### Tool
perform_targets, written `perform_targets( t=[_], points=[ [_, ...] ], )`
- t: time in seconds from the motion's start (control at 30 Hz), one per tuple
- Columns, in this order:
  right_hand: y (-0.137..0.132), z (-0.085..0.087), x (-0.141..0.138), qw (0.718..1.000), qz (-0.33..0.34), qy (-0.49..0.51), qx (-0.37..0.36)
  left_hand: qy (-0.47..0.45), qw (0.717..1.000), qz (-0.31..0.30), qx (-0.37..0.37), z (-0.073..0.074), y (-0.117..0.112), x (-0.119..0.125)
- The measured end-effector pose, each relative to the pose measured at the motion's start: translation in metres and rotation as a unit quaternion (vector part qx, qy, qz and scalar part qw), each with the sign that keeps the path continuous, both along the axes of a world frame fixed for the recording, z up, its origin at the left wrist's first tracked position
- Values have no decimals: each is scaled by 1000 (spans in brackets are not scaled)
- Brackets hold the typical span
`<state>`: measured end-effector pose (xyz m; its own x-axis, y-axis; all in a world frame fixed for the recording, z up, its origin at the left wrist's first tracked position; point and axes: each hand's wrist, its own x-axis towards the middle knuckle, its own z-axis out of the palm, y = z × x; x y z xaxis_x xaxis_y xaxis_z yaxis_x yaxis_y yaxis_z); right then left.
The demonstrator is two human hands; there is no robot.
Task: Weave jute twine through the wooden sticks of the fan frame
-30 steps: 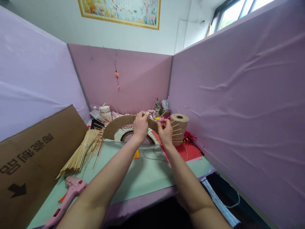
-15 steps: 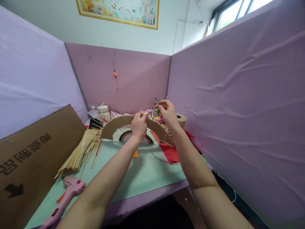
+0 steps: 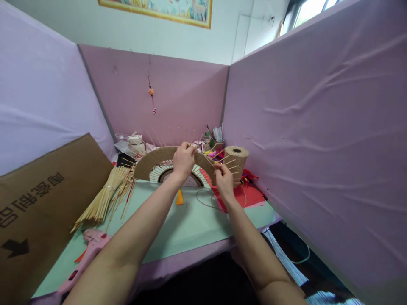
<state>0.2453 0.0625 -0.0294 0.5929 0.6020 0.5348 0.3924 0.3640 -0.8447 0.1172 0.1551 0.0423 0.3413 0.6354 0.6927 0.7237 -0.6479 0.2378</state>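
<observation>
A half-round fan-like frame with thin sticks stands on the table, its outer arch [image 3: 152, 160] woven in brown twine. At the top of the arch, my left hand [image 3: 183, 161] is closed on the woven band, stick tips showing around it. My right hand [image 3: 224, 180] pinches a strand of twine beside the arch's right end; its fingertips are partly hidden. A loose loop of twine [image 3: 206, 206] hangs below onto the green tabletop [image 3: 178, 228]. Within the arch are pale spokes and a dark inner half-ring [image 3: 164, 173].
A twine spool [image 3: 237, 159] stands right of the frame, near red sheets [image 3: 251, 195]. To the left lie a bundle of bamboo sticks [image 3: 98, 199], a pink glue gun [image 3: 87, 258] and a cardboard sheet [image 3: 54, 190]. A yellow tassel [image 3: 179, 198] lies in front. Partitions enclose the table.
My right hand has come down from above the arch to its right end. My left hand stays at the top of the arch. The view has shifted, showing more of the spool.
</observation>
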Motion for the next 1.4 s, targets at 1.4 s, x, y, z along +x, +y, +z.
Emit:
perform_targets(
  t=[1.4],
  points=[
    [-33,2,-2,987,-49,-148,-30,-76,996,-49,-3,-19,-12,7]
  ],
)
